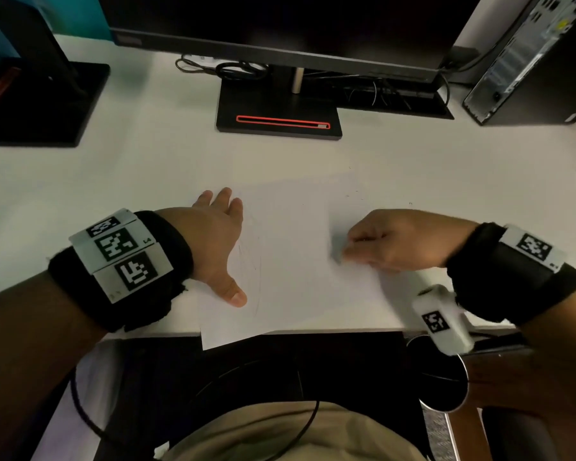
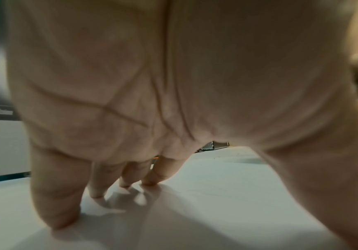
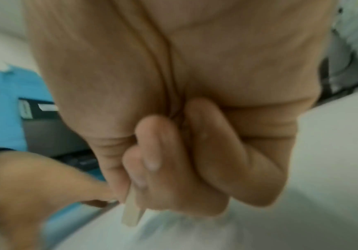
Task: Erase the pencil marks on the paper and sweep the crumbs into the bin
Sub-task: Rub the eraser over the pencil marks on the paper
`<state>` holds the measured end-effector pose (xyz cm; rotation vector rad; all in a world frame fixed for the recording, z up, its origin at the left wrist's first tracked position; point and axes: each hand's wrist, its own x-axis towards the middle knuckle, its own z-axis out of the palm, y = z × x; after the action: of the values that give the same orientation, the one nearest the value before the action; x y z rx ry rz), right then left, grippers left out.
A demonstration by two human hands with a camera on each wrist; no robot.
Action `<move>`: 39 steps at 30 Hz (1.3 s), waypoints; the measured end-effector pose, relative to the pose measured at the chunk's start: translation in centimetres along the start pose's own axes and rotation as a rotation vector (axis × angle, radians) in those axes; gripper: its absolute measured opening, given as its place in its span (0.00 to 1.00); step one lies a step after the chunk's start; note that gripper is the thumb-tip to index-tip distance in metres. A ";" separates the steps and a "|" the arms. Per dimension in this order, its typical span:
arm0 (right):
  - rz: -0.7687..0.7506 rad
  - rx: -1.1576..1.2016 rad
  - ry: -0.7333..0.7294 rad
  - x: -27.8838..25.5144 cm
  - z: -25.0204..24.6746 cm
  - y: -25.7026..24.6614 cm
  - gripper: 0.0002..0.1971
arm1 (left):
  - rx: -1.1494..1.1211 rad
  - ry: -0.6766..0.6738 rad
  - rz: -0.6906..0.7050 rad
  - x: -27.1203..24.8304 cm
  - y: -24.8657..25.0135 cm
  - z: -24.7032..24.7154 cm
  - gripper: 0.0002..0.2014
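While no word can be read anywhere, the paper [image 1: 293, 261] is a white sheet with faint grey pencil marks [image 1: 251, 257] on its left part, some thin curved lines. It lies on the white desk [image 1: 113, 181] at the near edge, slightly turned, and its near left corner hangs over that edge. Small dark specks [image 1: 353, 194] lie around its far right corner, toward 1 o'clock from the sheet's middle. The left hand [image 1: 218, 241] rests at 9 o'clock of the sheet with straight, spread fingers [image 2: 56, 199] whose tips touch the surface, and the thumb lies on the paper. The right hand [image 1: 396, 242] is at 3 o'clock over the sheet, its fingers curled and pinching a pale flat eraser [image 3: 131, 211], whose lower end points down to the paper. Both wrists carry black bands with black-and-white square code tags [image 1: 117, 244]; these are patterns, not letters. At 12 o'clock stands a monitor [image 1: 280, 31] on a black base with a red-outlined slot [image 1: 281, 122]; its small logo is too blurred to read. A computer tower [image 1: 529, 58] stands at 2 o'clock.
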<state>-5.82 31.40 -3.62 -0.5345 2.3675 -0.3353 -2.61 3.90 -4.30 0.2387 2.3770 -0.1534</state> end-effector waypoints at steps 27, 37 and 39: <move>0.049 2.063 0.623 -0.2 2.6 0.8 0.19 | -0.022 0.025 0.043 0.3 -0.4 0.5 0.77; 0.072 1.913 -0.038 4.0 5.7 -5.3 0.25 | -0.056 0.032 0.110 -0.4 -0.1 1.1 0.76; 0.083 2.015 0.197 4.9 3.4 -2.1 0.24 | -0.060 0.027 0.114 -0.6 -0.2 1.1 0.75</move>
<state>-6.32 27.03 -8.07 0.5883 1.0917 -2.2505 -1.49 3.40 -4.64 0.3485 2.3836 -0.0249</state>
